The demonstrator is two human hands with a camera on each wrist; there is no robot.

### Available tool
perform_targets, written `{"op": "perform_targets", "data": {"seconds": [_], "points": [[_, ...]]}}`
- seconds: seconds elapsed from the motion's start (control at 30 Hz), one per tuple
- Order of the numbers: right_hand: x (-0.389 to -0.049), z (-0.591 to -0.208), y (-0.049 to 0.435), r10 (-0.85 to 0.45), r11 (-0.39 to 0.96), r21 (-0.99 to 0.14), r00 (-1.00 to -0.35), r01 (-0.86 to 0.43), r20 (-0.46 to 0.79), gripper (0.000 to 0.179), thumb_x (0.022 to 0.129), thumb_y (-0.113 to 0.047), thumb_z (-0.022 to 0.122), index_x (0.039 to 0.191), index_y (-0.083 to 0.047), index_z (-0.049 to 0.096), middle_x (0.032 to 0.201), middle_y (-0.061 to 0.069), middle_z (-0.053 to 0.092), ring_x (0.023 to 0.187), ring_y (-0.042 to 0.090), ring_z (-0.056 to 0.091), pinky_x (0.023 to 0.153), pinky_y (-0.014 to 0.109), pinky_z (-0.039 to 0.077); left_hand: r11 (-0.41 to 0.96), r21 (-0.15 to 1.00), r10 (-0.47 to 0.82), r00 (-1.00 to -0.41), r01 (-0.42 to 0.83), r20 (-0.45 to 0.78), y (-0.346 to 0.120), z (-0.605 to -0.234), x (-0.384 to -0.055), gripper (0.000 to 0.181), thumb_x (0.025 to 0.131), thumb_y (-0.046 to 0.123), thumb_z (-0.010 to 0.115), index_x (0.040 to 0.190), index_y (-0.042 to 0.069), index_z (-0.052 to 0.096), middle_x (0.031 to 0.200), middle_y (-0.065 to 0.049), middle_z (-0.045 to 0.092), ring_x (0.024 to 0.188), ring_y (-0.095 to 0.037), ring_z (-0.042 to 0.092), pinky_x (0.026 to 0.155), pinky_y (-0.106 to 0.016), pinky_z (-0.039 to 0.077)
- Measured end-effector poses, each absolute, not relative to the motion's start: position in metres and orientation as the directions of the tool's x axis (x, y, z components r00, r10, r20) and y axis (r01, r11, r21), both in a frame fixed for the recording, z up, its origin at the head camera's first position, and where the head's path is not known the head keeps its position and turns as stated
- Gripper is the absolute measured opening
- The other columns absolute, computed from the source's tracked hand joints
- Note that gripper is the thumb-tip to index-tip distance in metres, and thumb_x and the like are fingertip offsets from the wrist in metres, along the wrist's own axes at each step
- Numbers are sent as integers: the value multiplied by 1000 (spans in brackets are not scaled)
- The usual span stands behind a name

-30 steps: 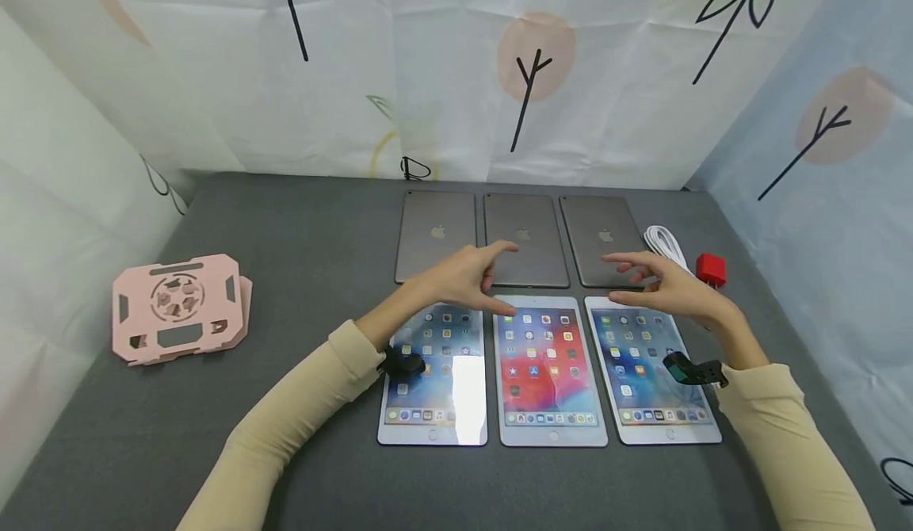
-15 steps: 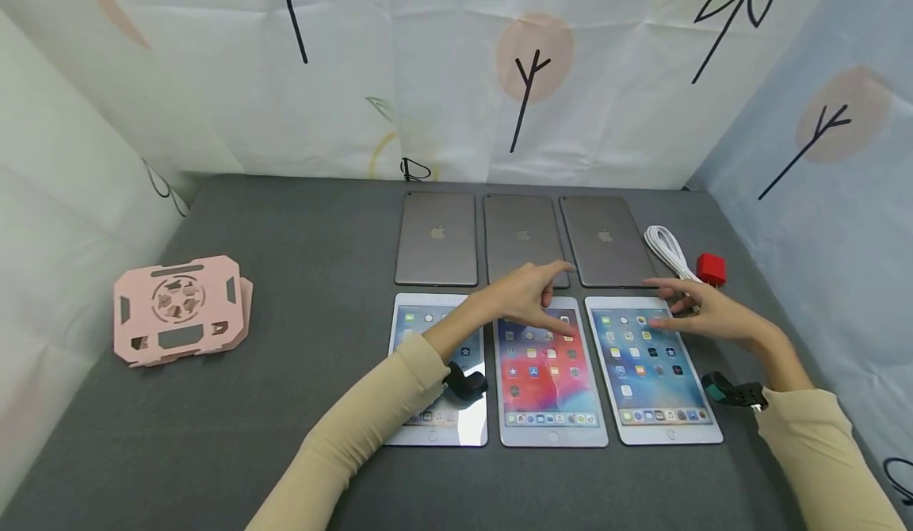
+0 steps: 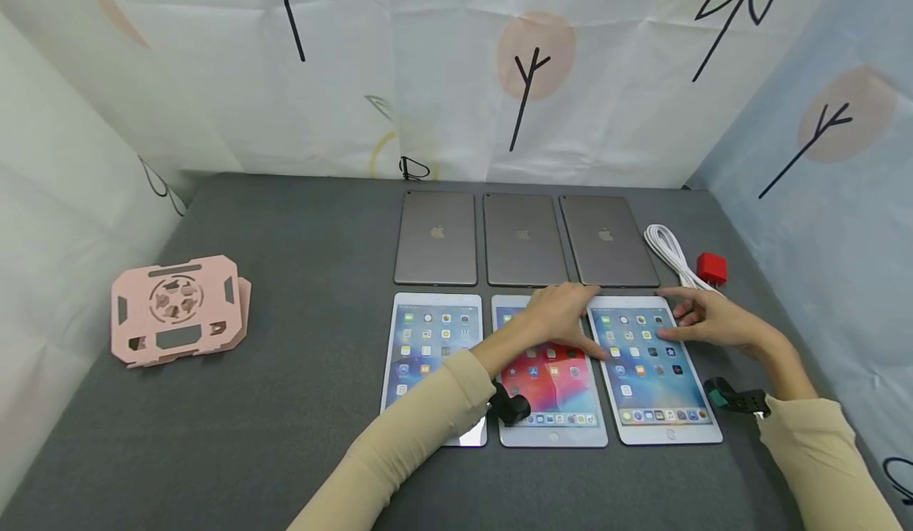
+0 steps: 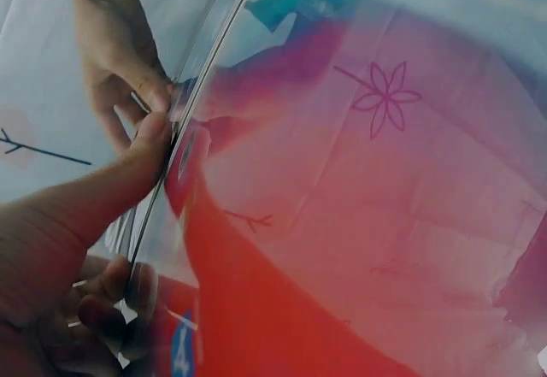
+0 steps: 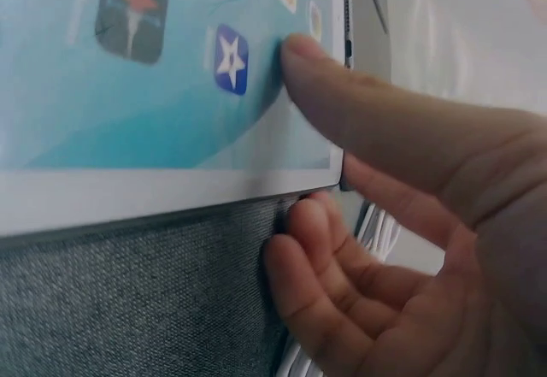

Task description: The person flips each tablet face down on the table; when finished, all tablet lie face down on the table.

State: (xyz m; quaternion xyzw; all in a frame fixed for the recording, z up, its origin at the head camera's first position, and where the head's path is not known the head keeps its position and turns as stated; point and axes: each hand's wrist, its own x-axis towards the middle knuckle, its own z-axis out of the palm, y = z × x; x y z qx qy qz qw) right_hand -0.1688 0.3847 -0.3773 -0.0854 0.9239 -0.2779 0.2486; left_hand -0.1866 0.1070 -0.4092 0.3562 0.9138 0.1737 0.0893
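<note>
The right-hand tablet of the front row lies screen up, its white frame at the bottom. My left hand grips its upper left corner, thumb along the left edge and index finger at the top edge. That arm crosses over the left tablet and the middle tablet, both lit. At the opposite upper corner my right hand pinches the same tablet. In the right wrist view, the thumb lies on its screen, with curled fingers at the edge.
Three grey tablets lie face down behind: left, middle and right. A coiled white cable and a red charger plug are at the right. Pink perforated stands lie at the far left.
My left hand has moved right from the middle tablet to the right tablet's corner. My right hand has shifted right and down, onto that tablet's right edge.
</note>
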Motion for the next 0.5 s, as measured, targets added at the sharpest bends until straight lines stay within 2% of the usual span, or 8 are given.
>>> {"op": "perform_targets", "data": {"seconds": [0.1, 0.2, 0.5], "points": [[-167, -376, 385, -272, 838, -545, -858, 11, -435, 82, 93, -20, 77, 151, 14, 30, 101, 11, 57, 77, 7, 54, 70, 20, 48, 723, 342, 646, -762, 600, -30, 113, -411, -184, 84, 65, 77, 81, 125, 22, 63, 108, 9, 66, 88, -6, 57, 63, -22, 46], [-165, -374, 384, -258, 844, -535, -856, 26, -449, 85, 92, -20, 77, 152, 14, 28, 104, 15, 57, 79, 9, 55, 71, 20, 50, 743, 323, 628, -777, 587, -32, 115, -412, -183, 76, 64, 79, 81, 112, 23, 63, 104, 9, 65, 83, -7, 54, 58, -22, 43], [-166, -370, 379, -264, 839, -543, -846, 35, -463, 82, 91, -20, 78, 150, 13, 32, 104, 15, 57, 84, 14, 55, 73, 23, 50, 756, 312, 611, -791, 575, -21, 116, -413, -181, 73, 65, 77, 81, 111, 22, 67, 99, 9, 64, 79, -7, 52, 54, -20, 39]]}}
